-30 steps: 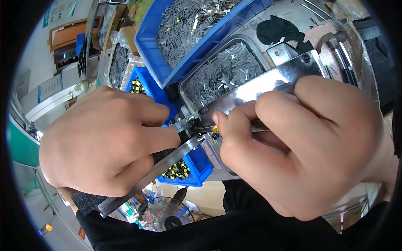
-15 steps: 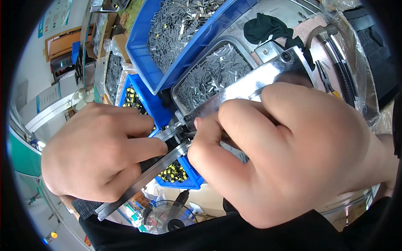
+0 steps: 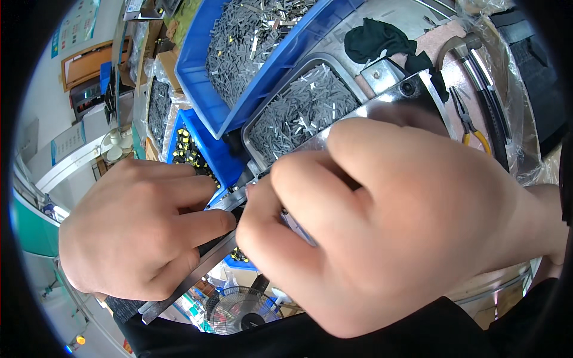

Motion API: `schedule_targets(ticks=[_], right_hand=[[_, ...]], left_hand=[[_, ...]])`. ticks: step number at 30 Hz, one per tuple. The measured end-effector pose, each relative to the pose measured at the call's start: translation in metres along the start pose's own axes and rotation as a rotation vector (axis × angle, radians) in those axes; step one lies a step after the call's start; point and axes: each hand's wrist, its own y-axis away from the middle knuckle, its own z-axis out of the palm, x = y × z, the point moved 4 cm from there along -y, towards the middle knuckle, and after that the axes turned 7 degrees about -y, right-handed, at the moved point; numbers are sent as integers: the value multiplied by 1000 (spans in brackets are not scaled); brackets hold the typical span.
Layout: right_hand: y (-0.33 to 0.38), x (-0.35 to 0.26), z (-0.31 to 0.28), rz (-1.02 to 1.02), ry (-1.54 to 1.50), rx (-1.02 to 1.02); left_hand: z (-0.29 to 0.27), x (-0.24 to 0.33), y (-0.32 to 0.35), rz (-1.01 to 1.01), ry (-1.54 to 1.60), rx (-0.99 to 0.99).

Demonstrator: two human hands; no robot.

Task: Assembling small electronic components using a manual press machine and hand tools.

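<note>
My left hand (image 3: 140, 230) is bent over a metal rail (image 3: 194, 277) that slopes up to the right. Its index fingertip presses at the rail's dark inner channel, close by my right hand. My right hand (image 3: 394, 221) is closed in a pinch, thumb against curled fingers, over the rail's upper end. Whatever it holds is hidden behind the fingers. Past its knuckles a shiny metal block (image 3: 412, 89) with a round bolt shows, partly covered by the hand.
Beyond the block, a metal tray (image 3: 298, 113) holds many small grey strips, beside a large blue bin (image 3: 197, 71) of similar pieces. A smaller blue bin (image 3: 218, 149) contains black-and-yellow parts. Pliers (image 3: 468, 122), a hammer (image 3: 462, 48) and a dark cloth (image 3: 379, 42) lie right. A fan (image 3: 242, 310) stands below.
My right hand has moved left along the rail, nearer my left index finger, and now covers the rail's upper end and the lower blue bin more. My left hand has barely shifted.
</note>
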Motion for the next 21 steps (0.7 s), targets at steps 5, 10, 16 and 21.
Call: schedule_targets(ticks=[5,10,16,21], right_hand=[[-18,-28,-8,8,-14,16],[-29,-19,0,-5,-13,18],[-19,-22,-4,-15,-17,30],[-21,-56,-20,-16,-18,36]], left_hand=[[1,0,-7,-16,-29,5],[4,-2,-3,-18,31,28],[2,-4,-2,-34,50,17],[2,-2,-5,-32,-36,-18]])
